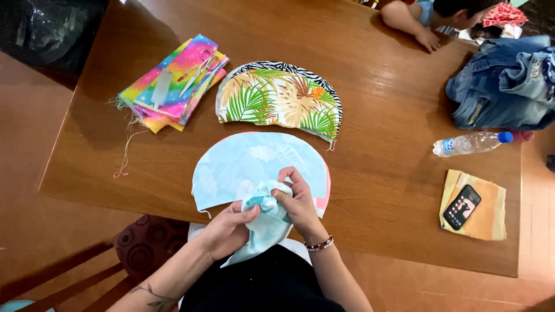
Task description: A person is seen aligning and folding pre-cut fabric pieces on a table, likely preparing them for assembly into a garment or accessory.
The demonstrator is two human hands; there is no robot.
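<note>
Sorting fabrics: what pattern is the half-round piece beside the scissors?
Green and tan palm leaves, zebra-striped edge; head view.

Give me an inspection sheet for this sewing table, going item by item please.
Surface: brown wooden table.
Job's things: bunched light blue cloth over a pale blue half-round piece.
Clutter: leaf-print piece; rainbow fabric stack with scissors on top; water bottle; phone on a yellow cloth; jeans.
Grips: left hand and right hand both pinch the bunched cloth.
Cables: nothing seen.
Surroundings: another person's hand at the far edge; wooden chair.
</note>
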